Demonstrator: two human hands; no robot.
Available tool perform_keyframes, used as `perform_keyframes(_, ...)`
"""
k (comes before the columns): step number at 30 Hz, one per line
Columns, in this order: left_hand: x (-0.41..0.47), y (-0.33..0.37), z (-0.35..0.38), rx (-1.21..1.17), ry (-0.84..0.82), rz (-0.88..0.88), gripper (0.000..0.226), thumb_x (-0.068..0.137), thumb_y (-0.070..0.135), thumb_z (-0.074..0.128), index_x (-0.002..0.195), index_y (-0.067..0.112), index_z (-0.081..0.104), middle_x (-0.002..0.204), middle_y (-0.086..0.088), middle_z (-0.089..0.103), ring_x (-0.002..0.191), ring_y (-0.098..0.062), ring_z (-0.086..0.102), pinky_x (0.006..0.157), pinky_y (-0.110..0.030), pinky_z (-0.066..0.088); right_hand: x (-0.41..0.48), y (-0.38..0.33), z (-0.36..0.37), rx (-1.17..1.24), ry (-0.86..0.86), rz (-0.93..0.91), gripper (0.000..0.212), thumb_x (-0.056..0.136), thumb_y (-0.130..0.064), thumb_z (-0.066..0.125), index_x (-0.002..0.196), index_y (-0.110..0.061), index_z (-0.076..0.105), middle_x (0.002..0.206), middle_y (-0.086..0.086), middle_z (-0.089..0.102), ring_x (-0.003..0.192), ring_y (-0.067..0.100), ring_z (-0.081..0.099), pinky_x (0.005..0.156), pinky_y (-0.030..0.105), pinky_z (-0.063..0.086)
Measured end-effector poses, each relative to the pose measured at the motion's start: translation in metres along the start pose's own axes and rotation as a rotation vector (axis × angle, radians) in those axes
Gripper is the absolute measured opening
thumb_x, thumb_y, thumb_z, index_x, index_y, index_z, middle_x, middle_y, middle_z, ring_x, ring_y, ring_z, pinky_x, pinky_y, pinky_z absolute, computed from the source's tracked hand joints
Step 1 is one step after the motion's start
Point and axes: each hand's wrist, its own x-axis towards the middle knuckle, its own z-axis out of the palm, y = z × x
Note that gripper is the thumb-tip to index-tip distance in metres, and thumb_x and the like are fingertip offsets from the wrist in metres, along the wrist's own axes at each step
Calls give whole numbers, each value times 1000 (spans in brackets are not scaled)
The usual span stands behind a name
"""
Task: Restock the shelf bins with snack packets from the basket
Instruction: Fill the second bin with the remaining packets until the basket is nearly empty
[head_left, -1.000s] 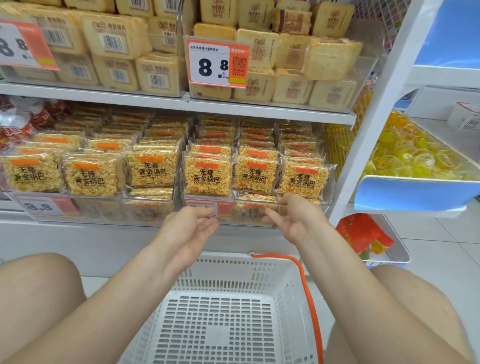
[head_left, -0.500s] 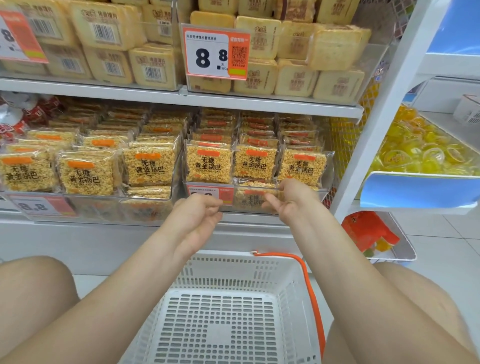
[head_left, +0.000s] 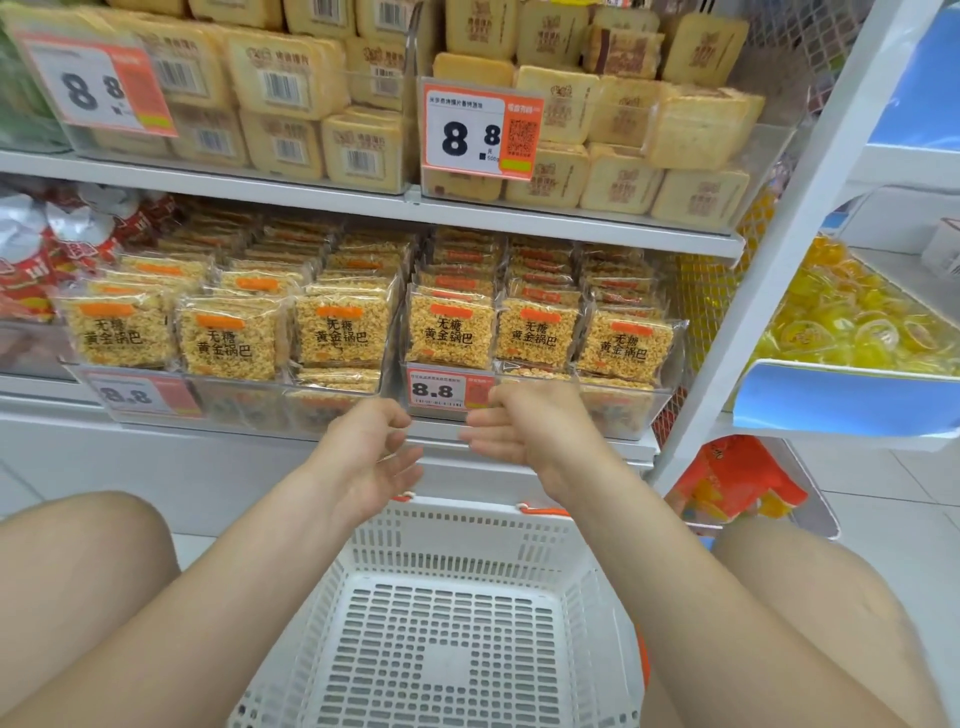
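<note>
Several rows of clear snack packets (head_left: 449, 332) with golden rice crisps and orange labels stand upright in the clear shelf bins (head_left: 613, 410) on the lower shelf. The white plastic basket (head_left: 457, 540) with an orange handle sits between my knees and holds nothing that I can see. My left hand (head_left: 371, 449) and my right hand (head_left: 524, 428) hover close together just in front of the bins' front edge, palms facing each other. Both have loosely curled fingers and hold nothing.
The upper shelf holds bins of pale square cake packs (head_left: 618, 130) behind price tags (head_left: 480, 130). Red and white packets (head_left: 47, 244) lie at far left. A white upright (head_left: 763, 260) stands at right, with yellow jelly cups (head_left: 852, 322) and orange packets (head_left: 737, 483) beyond it.
Both hands have drawn back slightly from the bin front and moved closer together, and the right hand has shifted left. The view has moved nearer the shelf.
</note>
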Motion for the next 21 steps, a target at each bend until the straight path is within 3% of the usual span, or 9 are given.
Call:
perform_keyframes(2,-4,8,-14,-34,83,6,35,91,13,61,126,14,59,106,-6,48,92,-27,55,71,-41,53,-8,0,25,-239,-72,-160,19,103,-11,55,106,-5,72,94,22,76,78,34,78,75,48,66)
perform_keyframes(4,-5,21,-29,-83,196,31,46,81,19,67,127,20,57,123,-8,45,100,-30,52,71,-43,53,-4,9,45,-608,-38,-528,21,100,-15,56,103,-15,76,93,11,78,84,27,76,82,49,63)
perform_keyframes(6,-4,35,-45,-144,309,80,60,74,23,71,132,21,54,136,-6,41,113,-36,50,71,-45,51,4,18,63,-921,-9,-923,22,98,-12,60,113,-16,76,105,4,75,99,23,69,88,45,58)
perform_keyframes(9,-7,54,-63,-195,384,165,63,86,21,69,144,13,46,133,-3,45,120,-34,46,95,-53,45,16,27,91,-1235,45,-1325,31,84,2,71,113,-8,73,115,8,69,111,31,58,94,40,46)
perform_keyframes(12,0,63,-74,-189,366,214,54,98,22,65,147,8,46,129,-7,54,118,-32,53,99,-52,45,20,30,120,-1415,156,-1403,34,84,-1,62,116,-11,69,109,6,70,111,32,57,98,41,36)
perform_keyframes(14,3,66,-78,-201,335,225,48,103,22,65,144,6,48,115,-9,63,107,-32,64,83,-46,54,24,31,132,-1471,206,-1359,30,83,-2,64,111,-11,69,98,7,71,101,33,59,97,45,37)
perform_keyframes(16,6,68,-82,-238,293,232,39,104,16,65,137,2,51,101,-13,67,89,-29,67,72,-43,59,27,32,141,-1465,223,-1353,18,77,-2,72,93,-11,71,85,8,69,88,32,61,91,46,41)
perform_keyframes(21,14,67,-88,-244,294,258,34,102,-2,61,130,-1,43,119,-24,66,103,-34,72,82,-47,63,42,35,154,-1365,236,-1360,14,76,-1,75,82,-14,72,80,4,64,80,30,59,81,44,39)
